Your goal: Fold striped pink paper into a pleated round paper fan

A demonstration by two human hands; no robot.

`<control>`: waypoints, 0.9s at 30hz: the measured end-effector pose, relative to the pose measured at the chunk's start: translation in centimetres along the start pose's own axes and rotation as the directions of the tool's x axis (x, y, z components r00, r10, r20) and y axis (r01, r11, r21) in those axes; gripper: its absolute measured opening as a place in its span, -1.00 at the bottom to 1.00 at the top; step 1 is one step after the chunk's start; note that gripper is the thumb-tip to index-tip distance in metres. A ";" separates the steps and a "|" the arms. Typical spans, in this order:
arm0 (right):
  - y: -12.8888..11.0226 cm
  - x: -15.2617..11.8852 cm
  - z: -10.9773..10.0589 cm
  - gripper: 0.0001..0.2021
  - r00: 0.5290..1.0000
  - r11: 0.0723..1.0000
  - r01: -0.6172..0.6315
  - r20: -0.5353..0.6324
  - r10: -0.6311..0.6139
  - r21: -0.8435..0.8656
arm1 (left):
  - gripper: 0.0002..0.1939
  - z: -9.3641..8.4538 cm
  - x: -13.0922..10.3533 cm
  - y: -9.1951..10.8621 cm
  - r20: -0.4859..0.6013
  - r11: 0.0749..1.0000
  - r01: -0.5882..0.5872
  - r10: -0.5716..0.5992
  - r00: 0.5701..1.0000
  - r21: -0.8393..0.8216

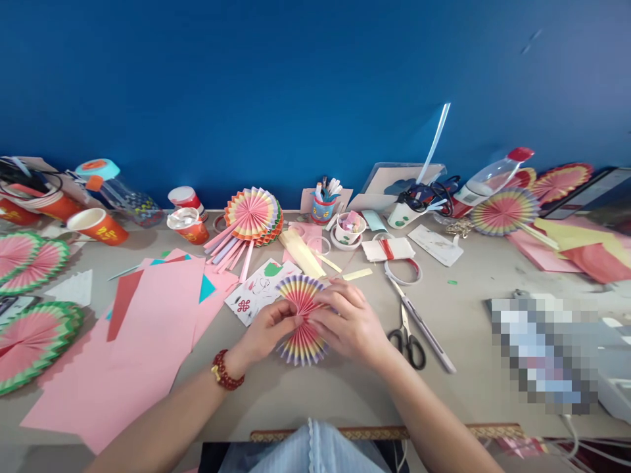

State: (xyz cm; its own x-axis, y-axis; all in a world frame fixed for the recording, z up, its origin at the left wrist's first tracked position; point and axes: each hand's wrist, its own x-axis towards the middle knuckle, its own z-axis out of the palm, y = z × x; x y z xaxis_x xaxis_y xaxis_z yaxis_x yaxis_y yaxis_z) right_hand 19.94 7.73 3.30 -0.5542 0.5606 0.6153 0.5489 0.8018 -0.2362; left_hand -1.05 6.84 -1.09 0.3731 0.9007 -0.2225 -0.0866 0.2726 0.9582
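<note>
A pleated paper fan (302,345) in pink, yellow and purple is spread nearly into a full round in front of me. My left hand (276,326) pinches it near its centre, thumb and fingers pressed together. On the other side my right hand (348,316) grips the folds, its fingers bent over the right part and hiding it. Just behind the fan lies a white sheet (256,289) with red and green drawings. Black-handled scissors (407,341) and a grey-white craft knife (428,334) rest to the right of my right hand.
Pink paper sheets (158,322) cover the left side. Finished fans (254,213) with paper sticks stand at the back, near a pen cup (323,205), a bowl of scraps (350,226) and rolls of tape (403,272). An orange paper cup (101,227) stands back left; a blurred-out device (539,355) lies right.
</note>
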 end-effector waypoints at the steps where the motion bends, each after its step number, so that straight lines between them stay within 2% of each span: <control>1: 0.2 -0.1 -0.3 -0.91 1.000 1.000 -0.009 -0.013 0.009 0.030 | -0.70 -0.1 0.0 0.1 -0.029 0.999 0.017 -0.018 0.999 -0.037; 3: 0.7 -0.3 -0.8 -0.82 0.998 0.995 -0.039 -0.047 0.043 0.091 | -0.71 -0.3 0.0 0.1 -0.074 0.990 0.048 -0.057 0.996 -0.130; 6: 1.2 -0.5 -1.4 -0.73 0.988 0.978 -0.104 -0.093 0.122 0.180 | -0.74 -0.8 0.0 0.1 -0.078 0.967 0.067 -0.089 0.993 -0.244; 12: 1.1 -0.7 -0.7 -0.72 0.981 0.924 -0.173 -0.026 0.194 0.340 | -0.71 -1.3 0.2 0.2 -0.087 0.949 0.072 -0.103 0.991 -0.306; 15: 1.0 -0.7 -0.3 -0.82 0.974 0.896 -0.196 -0.026 0.225 0.398 | -0.74 -1.2 0.2 0.3 -0.074 0.943 0.080 -0.110 0.991 -0.324; 19: 0.8 -0.4 -0.3 -0.92 0.981 0.881 -0.158 -0.032 0.192 0.445 | -0.75 -0.9 0.1 0.4 -0.059 0.935 0.077 -0.104 0.993 -0.348; 24: 0.5 -0.1 -0.7 -0.86 0.990 0.888 -0.122 -0.008 0.140 0.444 | -0.69 -0.6 0.0 0.3 -0.026 0.907 0.083 -0.103 0.994 -0.412; 27: 0.3 -0.1 -0.4 -0.77 0.990 0.843 -0.125 0.006 0.143 0.524 | -0.67 -0.4 0.0 0.3 -0.025 0.909 0.081 -0.100 0.995 -0.409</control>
State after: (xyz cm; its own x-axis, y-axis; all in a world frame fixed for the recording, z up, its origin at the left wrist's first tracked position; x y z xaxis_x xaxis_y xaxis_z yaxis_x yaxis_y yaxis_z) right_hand 20.40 7.84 3.51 -0.4738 0.6711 0.5702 0.2044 0.7136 -0.6701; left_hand -1.49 7.06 -0.89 0.3569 0.8770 -0.3217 -0.4263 0.4593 0.7793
